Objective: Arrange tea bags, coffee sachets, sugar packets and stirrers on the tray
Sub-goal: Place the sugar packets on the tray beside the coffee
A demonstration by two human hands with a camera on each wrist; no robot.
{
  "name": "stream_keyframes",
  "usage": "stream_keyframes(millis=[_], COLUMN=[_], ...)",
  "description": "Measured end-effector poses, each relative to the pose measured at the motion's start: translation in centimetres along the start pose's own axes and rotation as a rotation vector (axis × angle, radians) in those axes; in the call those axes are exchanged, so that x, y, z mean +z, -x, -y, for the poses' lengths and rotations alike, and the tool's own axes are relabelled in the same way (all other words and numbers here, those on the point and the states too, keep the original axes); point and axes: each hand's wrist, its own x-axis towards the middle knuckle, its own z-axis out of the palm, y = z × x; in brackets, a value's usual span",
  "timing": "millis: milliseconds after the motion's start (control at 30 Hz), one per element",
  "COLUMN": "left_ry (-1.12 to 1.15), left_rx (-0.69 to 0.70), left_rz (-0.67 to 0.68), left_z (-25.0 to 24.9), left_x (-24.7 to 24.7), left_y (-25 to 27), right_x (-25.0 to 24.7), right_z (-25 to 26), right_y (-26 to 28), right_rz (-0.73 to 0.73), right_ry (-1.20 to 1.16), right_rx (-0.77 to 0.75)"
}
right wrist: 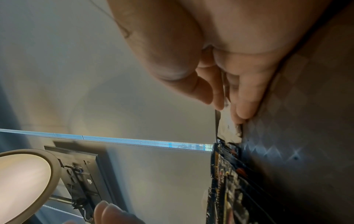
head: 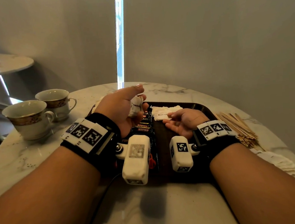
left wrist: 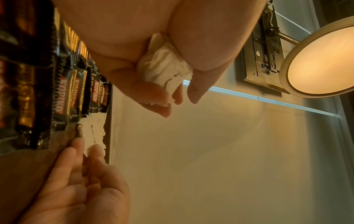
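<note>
My left hand (head: pixel 140 97) hovers over the far left of the dark tray (head: pixel 202 108) and grips a crumpled bunch of white sugar packets (head: pixel 136 107), also seen in the left wrist view as sugar packets (left wrist: pixel 164 71) under the hand (left wrist: pixel 173 97). My right hand (head: pixel 170 119) lies low on the tray. Its thumb and fingers pinch the near edge of a "brown sugar" packet (head: pixel 166 111) that lies flat there, shown again as the packet (left wrist: pixel 93 131). Black Kopiko coffee sachets (head: pixel 144 125) lie in an overlapping row along the tray's left side.
A pile of wooden stirrers (head: pixel 238 128) lies on the marble table (head: pixel 32 156) right of the tray, with white paper items (head: pixel 281 165) nearer me. Two gold-rimmed cups (head: pixel 30 119) stand at the left. A small side table (head: pixel 12 63) is at far left.
</note>
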Motion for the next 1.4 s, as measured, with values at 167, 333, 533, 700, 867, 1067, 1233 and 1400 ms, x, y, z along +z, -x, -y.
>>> stream_keyframes(millis=[167, 333, 533, 700, 867, 1067, 1233, 1400], left_ry=[0.008, 0.005, 0.011, 0.035, 0.072, 0.154, 0.137, 0.055], left_rx=[-0.002, -0.007, -0.017, -0.015, -0.011, -0.011, -0.005, 0.024], left_rz=[-0.002, -0.002, -0.020, -0.009, 0.016, 0.052, 0.086, 0.101], left_z=[0.1, 0.2, 0.1, 0.0, -0.1, -0.4, -0.1, 0.3], left_x=[0.1, 0.2, 0.2, 0.3, 0.3, 0.6, 0.8, 0.6], left_y=[-0.1, -0.1, 0.1, 0.2, 0.5, 1.0, 0.5, 0.3], right_x=[0.1, 0.3, 0.1, 0.1, 0.0, 0.2, 0.7, 1.5], right_z=[0.0, 0.0, 0.3, 0.3, 0.3, 0.9, 2.7, 2.4], right_y=[0.3, 0.5, 0.3, 0.2, 0.3, 0.4, 2.9, 6.1], right_rz=[0.003, 0.012, -0.020, -0.020, -0.011, -0.054, 0.053, 0.303], right_ry=[0.025, 0.015, -0.039, -0.053, -0.079, -0.094, -0.172, -0.034], right_rx=[-0.004, -0.022, -0.044, -0.056, -0.067, -0.165, -0.287, -0.342])
